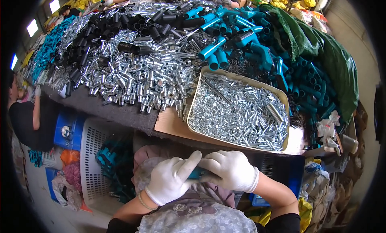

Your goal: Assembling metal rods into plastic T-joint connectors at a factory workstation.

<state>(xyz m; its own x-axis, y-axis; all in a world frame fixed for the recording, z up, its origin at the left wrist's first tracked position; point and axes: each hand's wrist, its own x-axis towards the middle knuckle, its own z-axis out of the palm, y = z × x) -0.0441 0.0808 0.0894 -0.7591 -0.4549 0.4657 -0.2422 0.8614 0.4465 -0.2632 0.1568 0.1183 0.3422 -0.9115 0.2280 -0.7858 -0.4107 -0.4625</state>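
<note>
Teal piece (196, 173): between the two gloved hands, above the person's lap, near the table's front edge. Mostly covered by fingers; shape unclear.

Grip: left hand (171, 178) and right hand (233, 170) both appear closed around it, from either side, fingertips nearly meeting. Exact hold of each finger hidden.

Progress: piece reads as mid-handling, neither set down nor let go. Cannot tell whether anything is fitted to it. Judged from the stock lying about, plenty remains.

Just ahead: cream tray (288, 124), well filled with small silver pins and bits, partly over a cardboard sheet (171, 124).

Beyond: silver fittings (136, 74) in a broad heap, black sleeves (155, 32) among and behind them, teal housings (257, 52) piled to the right beside a green cloth (317, 44).

Low left: white basket (89, 164) holding teal parts (106, 158); whether those are finished cannot be told.

Far left: a co-worker (30, 116) at the same table.
</note>
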